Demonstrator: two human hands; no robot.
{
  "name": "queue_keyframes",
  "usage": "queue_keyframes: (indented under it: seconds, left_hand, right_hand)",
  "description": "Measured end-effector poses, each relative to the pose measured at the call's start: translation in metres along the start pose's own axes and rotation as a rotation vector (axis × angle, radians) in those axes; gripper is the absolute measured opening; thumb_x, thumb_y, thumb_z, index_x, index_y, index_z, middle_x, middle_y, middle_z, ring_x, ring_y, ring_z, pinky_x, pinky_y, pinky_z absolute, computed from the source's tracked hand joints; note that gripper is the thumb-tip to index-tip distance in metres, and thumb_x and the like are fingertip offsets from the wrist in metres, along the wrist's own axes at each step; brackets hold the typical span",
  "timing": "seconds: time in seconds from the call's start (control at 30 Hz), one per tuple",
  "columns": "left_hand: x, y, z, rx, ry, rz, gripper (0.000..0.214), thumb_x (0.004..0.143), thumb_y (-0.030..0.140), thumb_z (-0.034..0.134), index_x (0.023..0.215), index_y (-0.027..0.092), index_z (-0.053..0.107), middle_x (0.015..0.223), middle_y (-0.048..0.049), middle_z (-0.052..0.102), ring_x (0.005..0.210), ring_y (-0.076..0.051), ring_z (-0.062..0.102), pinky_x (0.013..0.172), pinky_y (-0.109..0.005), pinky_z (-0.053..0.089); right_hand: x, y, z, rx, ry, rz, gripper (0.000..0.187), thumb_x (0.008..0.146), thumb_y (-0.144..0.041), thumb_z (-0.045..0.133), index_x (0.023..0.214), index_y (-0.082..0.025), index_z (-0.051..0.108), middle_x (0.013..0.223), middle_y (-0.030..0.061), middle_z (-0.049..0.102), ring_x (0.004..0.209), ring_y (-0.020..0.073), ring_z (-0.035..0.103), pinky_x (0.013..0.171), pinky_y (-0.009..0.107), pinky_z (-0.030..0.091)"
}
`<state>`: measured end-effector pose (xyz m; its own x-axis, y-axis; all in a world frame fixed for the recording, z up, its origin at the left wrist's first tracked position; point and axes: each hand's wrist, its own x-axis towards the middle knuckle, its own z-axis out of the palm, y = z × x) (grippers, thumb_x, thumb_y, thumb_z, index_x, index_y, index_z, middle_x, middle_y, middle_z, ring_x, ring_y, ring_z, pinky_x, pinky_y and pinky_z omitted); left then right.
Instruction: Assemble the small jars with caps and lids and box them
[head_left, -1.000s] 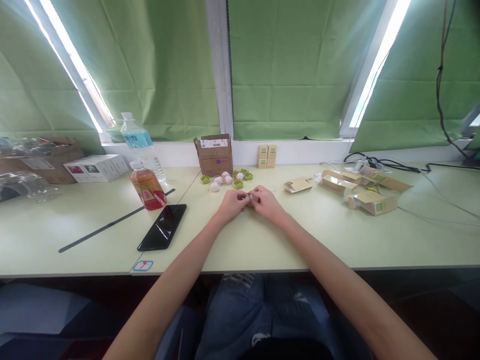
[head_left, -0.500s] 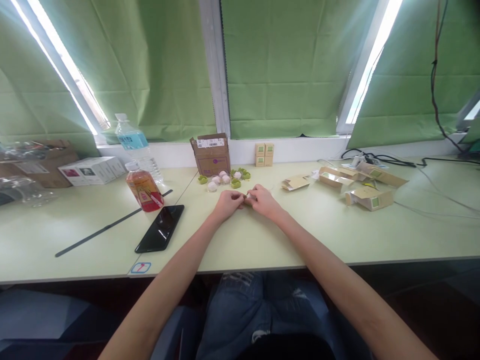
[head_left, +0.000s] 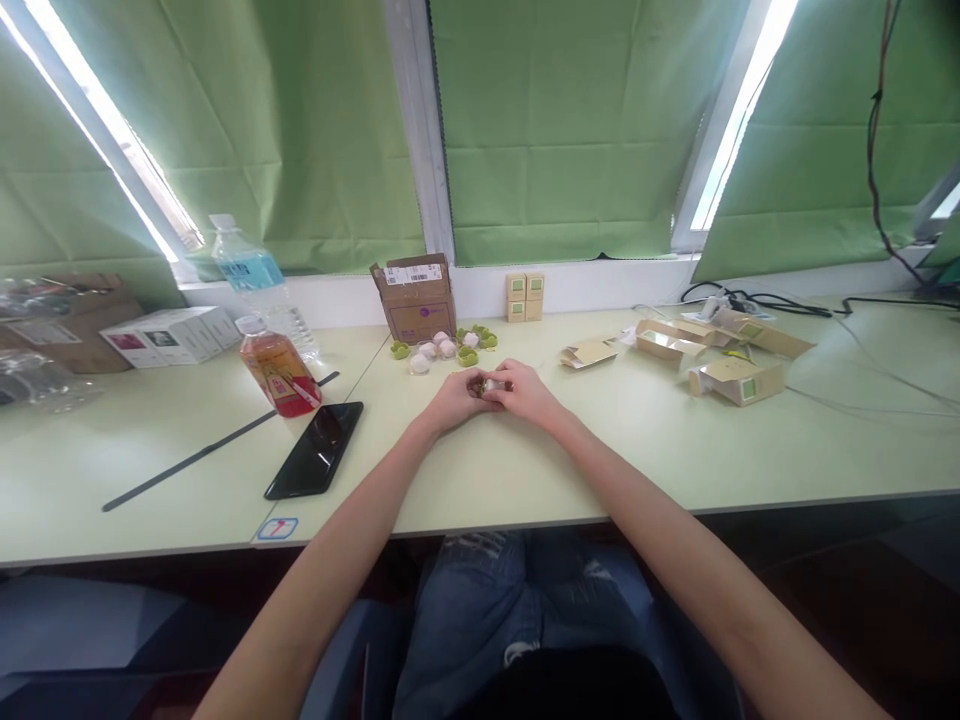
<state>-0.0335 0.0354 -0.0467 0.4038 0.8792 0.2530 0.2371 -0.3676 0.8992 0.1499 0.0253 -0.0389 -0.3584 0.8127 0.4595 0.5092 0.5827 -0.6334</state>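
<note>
My left hand (head_left: 452,400) and my right hand (head_left: 525,393) meet over the table in front of me. Both are closed around something small between the fingertips. A small whitish piece (head_left: 492,385) shows at my right fingers. Inside the curl of my left fingers there is a dark, greenish bit, mostly covered, so its kind cannot be told. Just beyond the hands lie several pale pinkish-white round pieces (head_left: 427,351) and several green cup-like pieces (head_left: 468,356), close together before an open cardboard box (head_left: 414,305).
Small stacked boxes (head_left: 525,298) stand by the wall. On the right lie a flattened carton (head_left: 589,353), opened cartons (head_left: 742,382) and cables (head_left: 780,300). Leftward are a phone (head_left: 315,452), a red drink bottle (head_left: 281,375), a water bottle (head_left: 255,280), a dark strip (head_left: 187,462) and a white box (head_left: 169,337).
The fingers have shifted their grip, and my left hand now curls more openly around the small thing. The camera view has moved slightly; the things on the table stay in place.
</note>
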Motion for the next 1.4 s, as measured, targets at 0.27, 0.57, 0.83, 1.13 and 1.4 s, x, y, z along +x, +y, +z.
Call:
queue_keyframes:
  seconds: [0.27,0.57,0.83,1.13,1.4]
  left_hand:
    - [0.003,-0.006,0.001,-0.071,0.038,-0.01,0.058,0.053,0.03,0.095,0.101,0.013,0.068,0.079,0.0001,0.066,0.07,-0.014,0.06,0.07,-0.03,0.049]
    - [0.004,-0.003,0.001,-0.049,0.047,-0.02,0.059,0.05,0.029,0.096,0.1,0.013,0.07,0.081,-0.0001,0.068,0.069,-0.014,0.06,0.069,-0.029,0.049]
    - [0.002,0.008,0.004,-0.032,0.056,-0.04,0.06,0.048,0.032,0.097,0.099,0.014,0.071,0.084,-0.0021,0.072,0.075,-0.018,0.066,0.074,-0.033,0.053]
    - [0.002,0.007,0.004,-0.046,0.051,-0.041,0.062,0.048,0.028,0.096,0.103,0.014,0.072,0.083,-0.0009,0.071,0.076,-0.017,0.066,0.077,-0.033,0.054]
    - [0.003,0.01,0.002,-0.094,0.079,-0.056,0.07,0.047,0.03,0.097,0.11,0.014,0.071,0.1,-0.0084,0.077,0.091,-0.025,0.071,0.087,-0.041,0.056]
  right_hand:
    - [0.005,-0.006,0.001,-0.035,0.058,0.098,0.026,0.078,-0.019,0.079,0.103,-0.023,0.083,0.087,0.0022,0.061,0.078,0.0162,0.054,0.074,0.028,0.043]
    - [0.001,-0.011,0.0,-0.028,0.07,0.121,0.032,0.08,-0.02,0.079,0.111,-0.022,0.082,0.089,0.0032,0.06,0.08,0.0171,0.055,0.078,0.03,0.045]
    - [-0.001,-0.005,0.004,0.107,0.128,0.17,0.036,0.075,-0.024,0.082,0.111,-0.024,0.082,0.089,0.0018,0.053,0.082,0.017,0.054,0.08,0.03,0.046]
    - [0.003,-0.011,0.006,0.012,0.131,0.225,0.033,0.076,-0.024,0.082,0.109,-0.021,0.083,0.092,0.0046,0.056,0.086,0.0201,0.054,0.081,0.033,0.046]
    - [-0.001,0.003,0.001,0.136,0.106,0.121,0.049,0.078,-0.029,0.084,0.125,-0.021,0.074,0.102,0.0043,0.061,0.077,0.0134,0.058,0.084,0.032,0.051]
